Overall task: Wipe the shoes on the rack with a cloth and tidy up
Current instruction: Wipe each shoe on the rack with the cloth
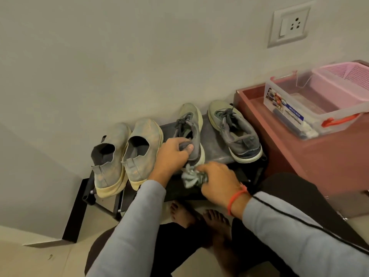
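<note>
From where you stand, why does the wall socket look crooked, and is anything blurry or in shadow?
Head view: the wide lens bends the edges, so the wall socket leans. The light is soft and warm, without glare. The right hand and its cloth are slightly smeared; the left hand on the grey shoe is sharper. Under the rack it is dark.

Four shoes stand in a row on the rack (pixel 215 136) against the wall: two slip-ons (pixel 127 154) at left, two laced sneakers (pixel 235 130) at right. Right of the rack stands a cabinet (pixel 311 156), with a plastic box (pixel 311 104) on top and a basket (pixel 347 80) behind it.
</note>
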